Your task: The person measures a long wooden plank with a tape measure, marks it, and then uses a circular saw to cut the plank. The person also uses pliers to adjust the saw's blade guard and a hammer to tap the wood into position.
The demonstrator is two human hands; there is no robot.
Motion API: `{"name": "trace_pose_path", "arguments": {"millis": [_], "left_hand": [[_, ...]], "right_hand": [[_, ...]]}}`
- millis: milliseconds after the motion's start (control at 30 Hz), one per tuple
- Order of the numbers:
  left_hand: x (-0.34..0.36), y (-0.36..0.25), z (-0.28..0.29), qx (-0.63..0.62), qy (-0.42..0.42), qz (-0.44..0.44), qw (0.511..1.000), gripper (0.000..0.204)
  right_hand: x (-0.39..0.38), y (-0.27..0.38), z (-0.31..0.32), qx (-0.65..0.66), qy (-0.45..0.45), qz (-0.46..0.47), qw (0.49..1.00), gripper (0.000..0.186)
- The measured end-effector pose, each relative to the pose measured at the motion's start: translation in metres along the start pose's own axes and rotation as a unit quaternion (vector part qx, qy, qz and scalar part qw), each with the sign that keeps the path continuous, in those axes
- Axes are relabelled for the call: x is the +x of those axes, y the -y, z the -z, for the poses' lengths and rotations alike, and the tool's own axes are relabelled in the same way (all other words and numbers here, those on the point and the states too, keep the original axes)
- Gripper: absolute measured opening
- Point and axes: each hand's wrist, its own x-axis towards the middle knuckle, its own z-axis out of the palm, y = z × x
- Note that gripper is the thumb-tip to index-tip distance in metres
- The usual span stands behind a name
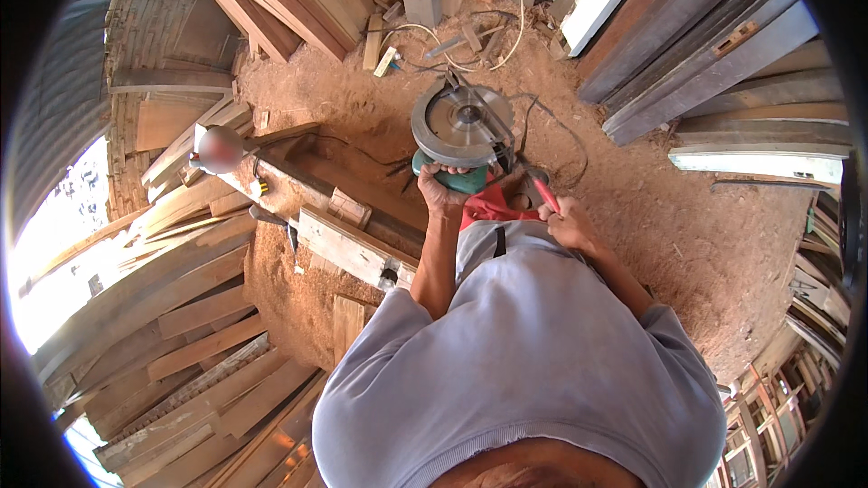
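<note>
I have the left hand (440,188) clamped on the saw (452,131), ahead and right of the beam (339,239); farther right of the beam, my right hand (568,224) is wrapped round a red handle (545,192).

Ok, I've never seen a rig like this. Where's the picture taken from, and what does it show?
There is no robot: the left of two fisheye cameras on a person's head looks down past the grey shirt, so straight edges bend near the rim. The bare left hand grips a green-bodied circular saw. The right hand holds a slim red object; its exact kind is unclear. Sawdust litters the ground, and wooden boards stand along the far side.
</note>
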Motion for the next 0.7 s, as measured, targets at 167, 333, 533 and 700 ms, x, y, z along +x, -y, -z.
{"name": "trace_pose_path", "arguments": {"millis": [167,333,533,700], "left_hand": [[0.000,-0.005,0.019,0.006,-0.012,0.024,1.000,0.007],[-0.002,-0.006,0.024,0.031,-0.020,0.013,0.999,0.004],[-0.006,-0.003,0.029,0.029,-0.035,0.019,0.999,0.005],[-0.013,0.002,0.031,0.044,-0.058,-0.004,0.997,0.005]], "right_hand": [[-0.002,-0.019,0.038,-0.044,-0.047,0.035,0.997,0.014],[-0.035,0.008,0.085,-0.039,0.055,0.037,0.997,0.016],[-0.041,0.016,0.081,-0.012,0.121,0.043,0.992,0.019],[-0.038,0.041,0.081,0.000,0.179,0.012,0.984,0.019]]}}
